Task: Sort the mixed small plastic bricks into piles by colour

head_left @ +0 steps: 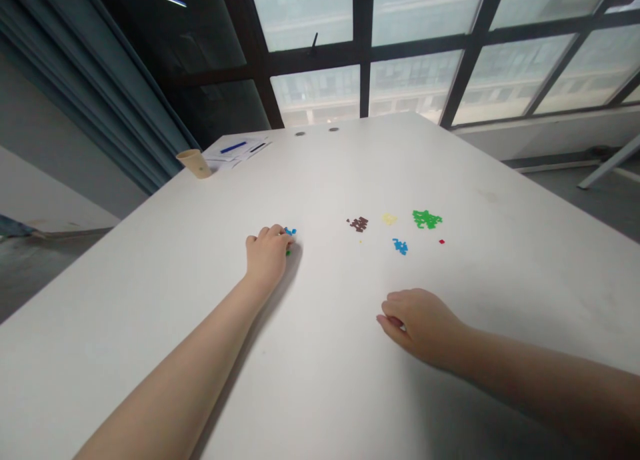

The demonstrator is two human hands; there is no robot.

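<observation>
I see the left hand (267, 253) curled over tiny blue bits (291, 232), left of the brown pile (359, 224); if it pinches one, I cannot tell. The right hand (420, 323) rests loosely closed on the table (150, 300). The bits seem light, hard and slippery: I would pinch one by its sides.

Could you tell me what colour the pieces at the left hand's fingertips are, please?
The pieces by the left hand are blue, with one green speck; head view.

Probably an office: large white table (325, 393), papers (240, 150), tall grid windows (415, 80).
</observation>
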